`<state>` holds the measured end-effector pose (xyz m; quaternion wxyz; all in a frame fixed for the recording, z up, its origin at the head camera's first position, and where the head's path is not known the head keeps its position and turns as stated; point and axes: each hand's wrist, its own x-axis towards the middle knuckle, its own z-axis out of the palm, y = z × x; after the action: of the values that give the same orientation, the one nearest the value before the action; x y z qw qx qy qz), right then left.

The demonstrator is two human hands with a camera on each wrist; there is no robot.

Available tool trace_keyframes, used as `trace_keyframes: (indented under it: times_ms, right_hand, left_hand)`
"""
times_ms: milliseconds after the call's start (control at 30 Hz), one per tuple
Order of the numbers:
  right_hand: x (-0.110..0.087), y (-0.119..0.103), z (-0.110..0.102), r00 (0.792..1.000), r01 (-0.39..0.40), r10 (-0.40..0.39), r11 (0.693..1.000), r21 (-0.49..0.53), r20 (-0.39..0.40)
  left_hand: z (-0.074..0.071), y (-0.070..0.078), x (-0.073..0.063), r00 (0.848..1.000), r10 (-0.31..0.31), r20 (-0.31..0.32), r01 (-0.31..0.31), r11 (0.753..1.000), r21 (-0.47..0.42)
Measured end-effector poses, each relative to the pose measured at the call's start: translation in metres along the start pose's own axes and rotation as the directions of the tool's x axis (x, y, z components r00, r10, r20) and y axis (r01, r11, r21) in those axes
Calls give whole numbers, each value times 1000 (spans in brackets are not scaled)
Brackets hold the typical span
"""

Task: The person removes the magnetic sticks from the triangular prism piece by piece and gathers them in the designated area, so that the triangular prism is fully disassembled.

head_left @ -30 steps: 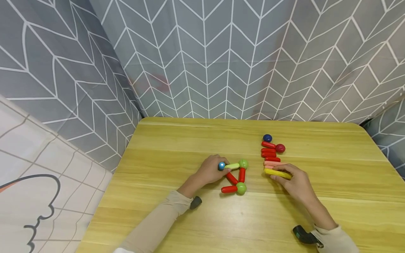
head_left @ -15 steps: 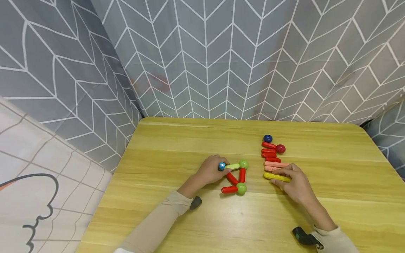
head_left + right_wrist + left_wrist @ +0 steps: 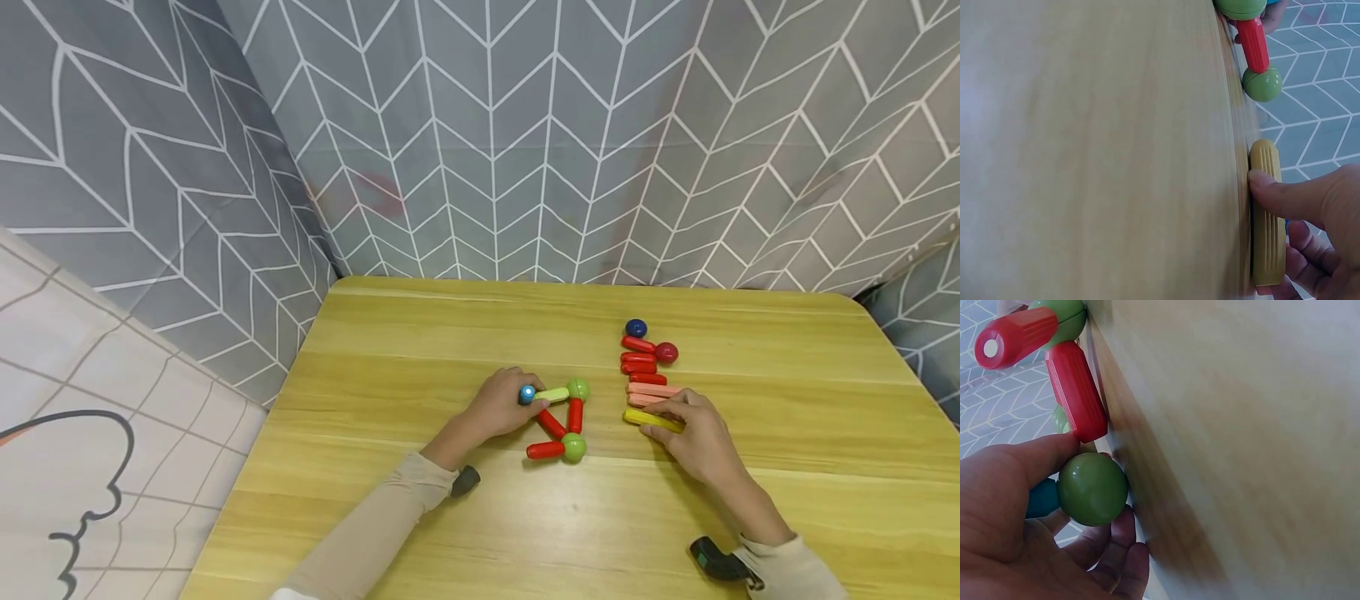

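My left hand (image 3: 504, 403) grips a blue magnetic stick (image 3: 527, 394) that points up from a green ball (image 3: 1093, 489), with fingertips beside that ball. Joined to this corner are a lime stick (image 3: 552, 395) and a red stick (image 3: 551, 424). They form a triangle with another red stick (image 3: 576, 415) and two more green balls, one (image 3: 578, 388) at the back and one (image 3: 573, 447) at the front. A further red stick (image 3: 545, 451) juts left from the front ball. Between thumb and fingers, my right hand (image 3: 701, 435) pinches a yellow stick (image 3: 1267, 219) low at the tabletop.
Behind the yellow stick lie pink sticks (image 3: 652, 389), then several short red sticks (image 3: 637, 367). A dark red ball (image 3: 667, 352) and a dark blue ball (image 3: 636, 328) sit at the back of this row. A patterned curtain (image 3: 480, 150) hangs behind the wooden table (image 3: 420, 325).
My right hand has brought the yellow stick slightly toward the front and down, off the pink sticks, which now show more. The left hand and the triangle stay nearly still.
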<state>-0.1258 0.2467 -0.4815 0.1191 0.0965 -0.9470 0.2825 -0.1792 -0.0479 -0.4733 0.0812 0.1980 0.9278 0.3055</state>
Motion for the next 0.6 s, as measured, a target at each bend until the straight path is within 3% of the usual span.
trace_keyframes:
  times_ms: [433,600]
  right_hand:
    - [-1,-1,2,998,16,-15,1000,5,-55]
    - [-2,-1,2,997,25,-24,1000,14,-67]
  left_hand:
    - [-1,-2,-2,1000,13,15,-13,1000,-13]
    - [-8,-4,-3,996,19,88,-13,998,-66]
